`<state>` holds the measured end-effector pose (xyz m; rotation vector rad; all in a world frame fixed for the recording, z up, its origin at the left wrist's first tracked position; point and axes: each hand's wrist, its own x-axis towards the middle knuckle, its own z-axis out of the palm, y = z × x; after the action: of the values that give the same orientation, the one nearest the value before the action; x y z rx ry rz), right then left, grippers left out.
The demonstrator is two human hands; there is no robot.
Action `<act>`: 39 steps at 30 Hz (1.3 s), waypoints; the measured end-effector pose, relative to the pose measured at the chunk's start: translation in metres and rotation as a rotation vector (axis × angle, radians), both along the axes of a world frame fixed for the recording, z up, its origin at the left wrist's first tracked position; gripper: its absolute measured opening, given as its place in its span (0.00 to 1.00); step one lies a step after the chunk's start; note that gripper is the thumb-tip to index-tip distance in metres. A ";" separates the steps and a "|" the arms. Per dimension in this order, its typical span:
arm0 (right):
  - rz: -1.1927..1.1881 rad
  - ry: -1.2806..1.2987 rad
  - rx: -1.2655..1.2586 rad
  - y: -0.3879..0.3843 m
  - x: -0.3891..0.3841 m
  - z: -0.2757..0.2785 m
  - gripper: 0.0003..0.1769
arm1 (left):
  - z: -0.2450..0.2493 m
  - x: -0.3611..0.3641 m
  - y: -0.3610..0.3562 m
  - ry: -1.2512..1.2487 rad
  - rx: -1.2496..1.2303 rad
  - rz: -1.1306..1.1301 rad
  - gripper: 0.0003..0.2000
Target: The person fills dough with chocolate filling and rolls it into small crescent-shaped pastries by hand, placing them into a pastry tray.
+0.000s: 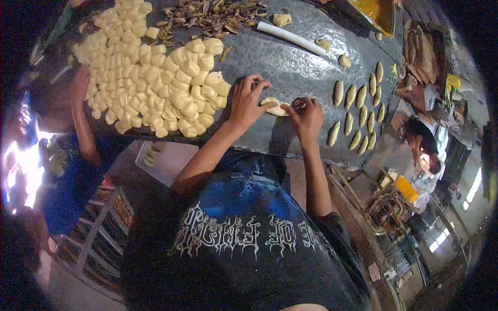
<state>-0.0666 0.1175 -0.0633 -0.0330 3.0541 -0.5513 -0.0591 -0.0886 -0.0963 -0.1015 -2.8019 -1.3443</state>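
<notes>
Between my hands, a small flattened oval piece of dough point(275, 107) lies on the dark worktop point(290, 132). My left hand point(249, 101) has its thumb on the left end of the piece, its other fingers arched above the surface. At the right end, my right hand point(307, 116) grips the dough's edge with the thumb, its fingers curled. A large heap of pale yellow dough balls point(155, 78) lies to the left of my left hand. Rows of shaped, spindle-like dough pieces point(363, 111) rest beyond my right hand.
A white rod point(290, 38) and a few dough lumps point(344, 60) lie farther back. Brown, elongated pieces point(212, 18) are heaped there too. A tray of orange-yellow liquid point(376, 13) stands at the far right. Another person's arm point(83, 114) reaches the table at left.
</notes>
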 end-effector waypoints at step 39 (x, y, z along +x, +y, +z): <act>0.433 0.046 0.007 0.009 0.012 -0.023 0.34 | -0.008 0.013 0.019 0.160 -0.420 0.044 0.30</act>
<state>-0.0548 0.1266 -0.0862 -0.6936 2.9506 -0.5093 -0.0458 -0.0698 -0.1047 -0.1481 -2.8774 -0.6868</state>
